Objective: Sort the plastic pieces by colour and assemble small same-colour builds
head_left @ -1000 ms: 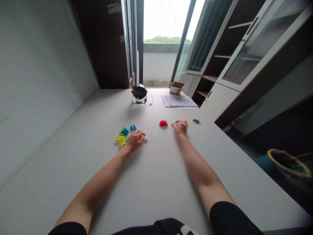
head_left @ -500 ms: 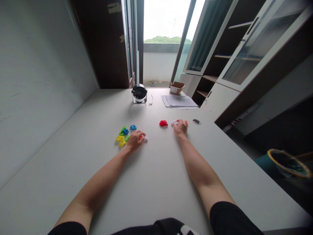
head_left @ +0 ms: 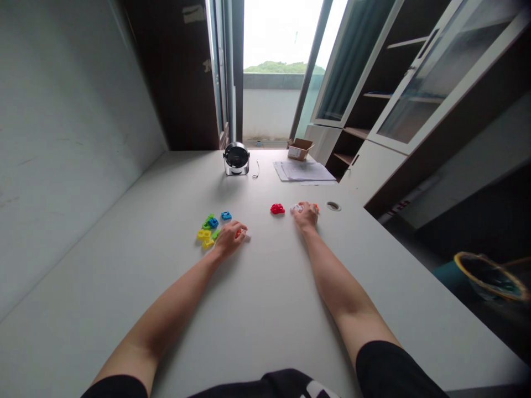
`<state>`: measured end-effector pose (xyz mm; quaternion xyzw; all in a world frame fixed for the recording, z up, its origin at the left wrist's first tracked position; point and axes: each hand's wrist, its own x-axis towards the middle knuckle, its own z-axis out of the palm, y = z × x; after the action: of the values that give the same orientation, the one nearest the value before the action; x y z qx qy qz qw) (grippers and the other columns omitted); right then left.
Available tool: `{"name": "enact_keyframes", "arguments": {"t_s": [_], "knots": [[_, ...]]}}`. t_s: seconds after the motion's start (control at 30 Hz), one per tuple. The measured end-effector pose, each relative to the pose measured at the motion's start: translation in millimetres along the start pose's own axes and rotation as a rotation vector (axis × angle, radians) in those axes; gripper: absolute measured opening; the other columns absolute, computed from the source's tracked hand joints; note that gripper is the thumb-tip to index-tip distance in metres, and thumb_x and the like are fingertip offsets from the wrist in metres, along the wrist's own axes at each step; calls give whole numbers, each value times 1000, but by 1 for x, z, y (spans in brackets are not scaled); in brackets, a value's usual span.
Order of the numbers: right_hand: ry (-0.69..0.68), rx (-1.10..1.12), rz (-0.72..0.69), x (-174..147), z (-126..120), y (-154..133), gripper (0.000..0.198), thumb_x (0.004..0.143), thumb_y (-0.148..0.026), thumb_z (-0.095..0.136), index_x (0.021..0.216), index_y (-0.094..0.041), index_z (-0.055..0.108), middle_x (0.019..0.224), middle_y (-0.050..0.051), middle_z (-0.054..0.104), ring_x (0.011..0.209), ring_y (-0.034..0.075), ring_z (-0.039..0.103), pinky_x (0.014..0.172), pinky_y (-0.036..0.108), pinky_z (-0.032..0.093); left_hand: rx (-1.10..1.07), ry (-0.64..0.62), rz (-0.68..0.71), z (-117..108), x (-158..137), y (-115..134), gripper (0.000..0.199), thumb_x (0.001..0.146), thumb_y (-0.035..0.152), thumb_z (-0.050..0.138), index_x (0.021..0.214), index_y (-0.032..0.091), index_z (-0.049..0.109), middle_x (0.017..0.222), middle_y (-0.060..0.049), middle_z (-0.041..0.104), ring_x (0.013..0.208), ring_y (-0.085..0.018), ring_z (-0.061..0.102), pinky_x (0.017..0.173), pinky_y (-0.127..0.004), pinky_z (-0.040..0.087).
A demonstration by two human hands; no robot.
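Single head view, mine: looks forward and down along white desk (head_left: 265, 309), from its near end. Wide, edges stretched. Black shirt (head_left: 274, 387) closest, at 6 o'clock; forearms (head_left: 174, 298) run inward from between 7 and 8, and between 4 and 5. Left hand (head_left: 230, 237) and right hand (head_left: 307, 215) near middle, farther off. Faces balcony parapet (head_left: 267, 108) at 12, beyond desk. Wall (head_left: 62, 138) between 9 and 10; glass-fronted cabinet (head_left: 440, 88) at 2.
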<state>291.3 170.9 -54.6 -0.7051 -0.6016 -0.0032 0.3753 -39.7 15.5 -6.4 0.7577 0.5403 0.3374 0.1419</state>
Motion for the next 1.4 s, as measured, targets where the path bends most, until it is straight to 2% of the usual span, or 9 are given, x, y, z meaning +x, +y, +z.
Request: {"name": "enact_keyframes", "arguments": {"t_s": [0.17, 0.37, 0.77, 0.97, 1.1, 1.3, 1.4], "knots": [[-80, 17, -36, 1, 0, 0, 37, 80, -34, 61, 114, -20, 66, 115, 13, 65, 109, 31, 52, 98, 43, 40, 3, -13, -5, -2, 0, 1, 18, 91, 24, 55, 97, 23, 72, 107, -7, 68, 98, -22, 64, 93, -37, 49], [-101, 23, -31, 0, -2, -2, 36, 82, -30, 59, 116, -19, 65, 118, 13, 66, 113, 30, 52, 101, 43, 38, 21, -21, -3, -3, 0, 1, 18, 92, 24, 54, 96, 23, 71, 108, -6, 68, 98, -22, 64, 93, -36, 49], [-68, 33, -7, -1, -5, -5, 36, 79, -29, 56, 112, -18, 66, 113, 14, 64, 107, 30, 50, 97, 43, 39, 23, -14, -15, -3, 0, 3, 18, 91, 24, 55, 97, 22, 72, 107, -6, 69, 99, -21, 65, 94, -35, 50], [-24, 59, -9, -1, -6, -6, 39, 80, -29, 56, 115, -16, 67, 112, 15, 60, 108, 30, 50, 99, 41, 40, 7, -2, -24, 0, 1, -1, 23, 88, 17, 55, 105, 22, 69, 106, -5, 70, 96, -20, 66, 95, -35, 49], [23, 93, -22, -2, -10, -9, 37, 82, -28, 53, 114, -15, 68, 112, 16, 59, 109, 30, 51, 99, 40, 41, 28, -2, 22, 1, 0, -1, 23, 86, 17, 59, 107, 23, 68, 107, -6, 70, 100, -22, 65, 98, -39, 48], [127, 183, -145, -9, -21, -27, 28, 87, -23, 46, 102, -16, 68, 107, 14, 63, 107, 27, 55, 101, 39, 41, 94, -64, 45, 1, 0, 0, 24, 86, 18, 61, 108, 24, 67, 109, -6, 70, 106, -24, 63, 101, -42, 43], [56, 254, -241, -19, -25, -45, 26, 91, -23, 44, 101, -17, 67, 104, 12, 67, 99, 26, 59, 93, 37, 45, 114, -90, 30, 1, 1, 1, 23, 85, 20, 62, 107, 26, 68, 109, -5, 71, 107, -24, 62, 103, -42, 41]]}}
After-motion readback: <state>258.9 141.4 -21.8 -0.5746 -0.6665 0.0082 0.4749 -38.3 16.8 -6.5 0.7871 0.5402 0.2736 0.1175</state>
